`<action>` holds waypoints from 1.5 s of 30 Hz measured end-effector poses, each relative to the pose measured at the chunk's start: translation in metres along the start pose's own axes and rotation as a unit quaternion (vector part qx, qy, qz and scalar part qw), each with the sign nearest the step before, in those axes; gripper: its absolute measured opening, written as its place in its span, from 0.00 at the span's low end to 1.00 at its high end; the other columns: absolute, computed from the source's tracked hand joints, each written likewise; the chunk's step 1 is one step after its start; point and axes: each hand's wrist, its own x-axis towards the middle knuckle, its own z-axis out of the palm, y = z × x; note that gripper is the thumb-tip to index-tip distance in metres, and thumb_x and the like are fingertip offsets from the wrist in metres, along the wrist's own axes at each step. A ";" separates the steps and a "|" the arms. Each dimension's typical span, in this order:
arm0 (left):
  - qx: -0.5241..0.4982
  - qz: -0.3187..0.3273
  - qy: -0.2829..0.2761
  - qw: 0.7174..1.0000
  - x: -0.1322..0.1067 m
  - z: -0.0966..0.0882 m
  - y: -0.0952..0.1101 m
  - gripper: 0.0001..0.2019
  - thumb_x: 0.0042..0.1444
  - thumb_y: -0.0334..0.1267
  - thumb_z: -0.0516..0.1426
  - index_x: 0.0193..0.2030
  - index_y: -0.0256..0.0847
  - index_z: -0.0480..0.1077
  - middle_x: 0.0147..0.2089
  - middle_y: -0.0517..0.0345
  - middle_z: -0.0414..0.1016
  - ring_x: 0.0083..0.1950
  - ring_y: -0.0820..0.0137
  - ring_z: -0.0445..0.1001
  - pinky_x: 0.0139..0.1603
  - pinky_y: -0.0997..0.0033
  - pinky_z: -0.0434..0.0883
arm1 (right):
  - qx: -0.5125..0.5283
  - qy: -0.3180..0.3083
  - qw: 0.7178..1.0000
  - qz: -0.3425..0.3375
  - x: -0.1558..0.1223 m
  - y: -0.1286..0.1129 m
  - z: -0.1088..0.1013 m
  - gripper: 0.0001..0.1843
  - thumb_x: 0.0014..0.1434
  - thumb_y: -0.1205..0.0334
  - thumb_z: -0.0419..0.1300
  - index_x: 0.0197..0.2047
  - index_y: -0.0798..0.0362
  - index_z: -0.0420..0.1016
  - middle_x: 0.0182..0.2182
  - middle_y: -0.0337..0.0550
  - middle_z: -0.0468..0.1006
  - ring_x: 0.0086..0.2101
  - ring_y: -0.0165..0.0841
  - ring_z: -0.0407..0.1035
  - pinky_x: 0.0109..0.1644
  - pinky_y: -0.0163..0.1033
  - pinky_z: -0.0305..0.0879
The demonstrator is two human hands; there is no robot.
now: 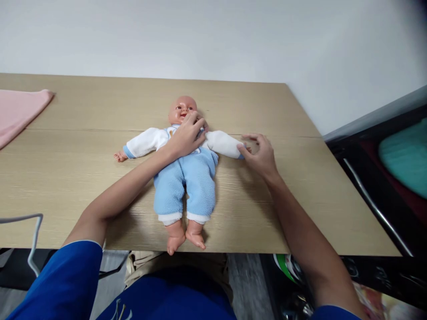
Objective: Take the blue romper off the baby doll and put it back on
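Note:
A baby doll (185,182) lies on its back on the wooden table, head toward the wall and bare feet at the front edge. It wears blue fleece trousers and a white top with blue cuffs. My left hand (190,137) rests across its upper chest, fingers curled over the collar and shoulder beside the chin. Part of the collar is hidden beneath it. At the doll's outstretched arm on the right side, my right hand (260,155) curves around the small doll hand. Its thumb touches the blue cuff, while the other fingers stand apart.
A pink cloth (20,113) lies at the table's left end. The table (100,106) meets a white wall at the back. A chair's metal armrest (35,240) stands at lower left. Dark furniture with a teal item (405,155) is beyond the right edge.

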 end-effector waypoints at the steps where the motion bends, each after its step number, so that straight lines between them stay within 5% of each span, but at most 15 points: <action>1: 0.010 0.011 0.003 1.000 0.000 -0.002 0.002 0.09 0.76 0.37 0.56 0.54 0.43 0.77 0.65 0.35 0.78 0.68 0.43 0.74 0.75 0.37 0.70 | -0.035 0.021 0.998 -0.045 -0.004 -0.010 0.004 0.25 0.68 0.36 0.75 0.58 0.44 0.86 0.61 0.56 0.88 0.63 0.60 0.79 0.78 0.76 0.70; 3: 0.025 0.033 -0.007 0.999 0.000 -0.007 0.006 0.11 0.79 0.43 0.55 0.55 0.43 0.78 0.64 0.35 0.79 0.68 0.43 0.72 0.75 0.36 0.69 | -0.076 -0.006 0.989 -0.126 -0.016 -0.033 0.014 0.17 0.74 0.43 0.70 0.57 0.43 0.86 0.60 0.54 0.88 0.63 0.60 0.78 0.79 0.75 0.66; 6: 0.023 0.073 -0.075 0.994 0.001 -0.013 0.009 0.18 0.81 0.51 0.54 0.54 0.43 0.80 0.59 0.38 0.82 0.63 0.44 0.74 0.70 0.39 0.70 | -0.052 -0.128 0.973 -0.185 -0.031 -0.057 0.031 0.12 0.79 0.46 0.66 0.50 0.43 0.85 0.51 0.51 0.89 0.56 0.55 0.79 0.71 0.67 0.71; 8: 0.020 0.099 -0.122 0.987 0.001 -0.016 0.010 0.20 0.80 0.54 0.54 0.51 0.43 0.80 0.56 0.39 0.83 0.61 0.45 0.75 0.69 0.40 0.68 | 0.013 -0.174 0.972 -0.159 -0.037 -0.059 0.042 0.15 0.80 0.42 0.64 0.48 0.44 0.81 0.47 0.49 0.87 0.52 0.51 0.78 0.65 0.61 0.74; 12: -0.012 0.127 -0.176 0.976 0.003 -0.018 0.008 0.19 0.77 0.56 0.56 0.47 0.45 0.80 0.52 0.43 0.85 0.58 0.48 0.76 0.70 0.41 0.65 | 0.204 -0.208 0.957 -0.006 -0.036 -0.044 0.058 0.28 0.75 0.25 0.65 0.47 0.42 0.71 0.36 0.37 0.74 0.38 0.39 0.70 0.47 0.46 0.74; 17: -0.086 0.083 -0.189 0.975 0.006 -0.014 0.003 0.18 0.73 0.58 0.59 0.45 0.46 0.76 0.45 0.49 0.84 0.52 0.52 0.78 0.70 0.44 0.65 | 0.246 -0.156 0.955 0.044 -0.036 -0.036 0.070 0.32 0.69 0.24 0.72 0.52 0.41 0.70 0.40 0.37 0.75 0.41 0.39 0.72 0.46 0.44 0.74; 21: -0.110 0.025 -0.162 0.980 0.007 -0.008 -0.001 0.13 0.65 0.47 0.62 0.51 0.44 0.73 0.44 0.52 0.81 0.47 0.55 0.78 0.66 0.48 0.70 | 0.107 -0.101 0.989 -0.014 -0.045 -0.044 0.073 0.20 0.77 0.39 0.68 0.58 0.43 0.72 0.45 0.44 0.78 0.41 0.41 0.74 0.50 0.49 0.77; 24: -0.067 0.043 -0.145 0.986 0.004 -0.009 0.002 0.14 0.62 0.38 0.62 0.54 0.43 0.73 0.51 0.46 0.82 0.57 0.48 0.77 0.67 0.45 0.71 | -0.004 -0.070 0.994 -0.086 -0.045 -0.048 0.064 0.17 0.77 0.46 0.66 0.61 0.45 0.75 0.53 0.52 0.81 0.51 0.48 0.79 0.63 0.59 0.78; 30: 0.012 0.072 -0.103 0.992 -0.002 -0.014 0.014 0.22 0.62 0.30 0.58 0.63 0.43 0.75 0.68 0.38 0.77 0.69 0.42 0.71 0.76 0.36 0.69 | -0.154 -0.084 0.968 -0.182 -0.017 -0.018 0.019 0.40 0.67 0.30 0.76 0.71 0.46 0.78 0.74 0.64 0.76 0.74 0.68 0.70 0.80 0.78 0.63; 33: 0.017 0.068 -0.101 0.992 -0.004 -0.012 0.018 0.22 0.65 0.32 0.58 0.66 0.43 0.75 0.70 0.38 0.77 0.70 0.42 0.71 0.77 0.36 0.69 | -0.134 -0.118 0.968 -0.176 -0.001 0.008 -0.001 0.48 0.66 0.28 0.76 0.77 0.48 0.75 0.73 0.65 0.79 0.73 0.67 0.72 0.79 0.77 0.66; 37: 0.009 0.067 -0.099 0.993 -0.005 -0.007 0.021 0.23 0.71 0.44 0.62 0.70 0.43 0.74 0.72 0.36 0.77 0.71 0.41 0.72 0.77 0.36 0.70 | -0.047 -0.121 0.984 -0.121 0.008 0.022 -0.011 0.37 0.63 0.30 0.79 0.62 0.48 0.84 0.56 0.58 0.90 0.56 0.57 0.84 0.64 0.66 0.83; 40: 0.011 0.060 -0.103 0.993 -0.006 0.000 0.023 0.29 0.70 0.51 0.66 0.74 0.42 0.72 0.74 0.35 0.76 0.73 0.39 0.72 0.78 0.37 0.70 | 0.039 -0.047 0.994 -0.096 0.006 0.003 -0.006 0.37 0.55 0.34 0.85 0.58 0.47 0.84 0.52 0.52 0.90 0.50 0.51 0.86 0.55 0.57 0.88; 42: 0.019 0.043 -0.102 0.994 -0.005 0.004 0.023 0.36 0.69 0.53 0.68 0.78 0.41 0.68 0.76 0.33 0.75 0.73 0.38 0.73 0.77 0.37 0.71 | 0.092 0.009 0.991 -0.098 -0.001 -0.021 0.003 0.39 0.54 0.36 0.87 0.60 0.45 0.82 0.55 0.50 0.89 0.53 0.49 0.86 0.59 0.56 0.89; 45: 0.021 0.020 -0.084 0.996 -0.003 0.005 0.024 0.35 0.70 0.51 0.66 0.78 0.40 0.68 0.73 0.33 0.77 0.69 0.40 0.77 0.73 0.39 0.73 | 0.178 -0.002 0.980 -0.091 -0.016 -0.059 0.023 0.45 0.57 0.38 0.87 0.69 0.40 0.77 0.63 0.49 0.85 0.59 0.49 0.86 0.64 0.55 0.89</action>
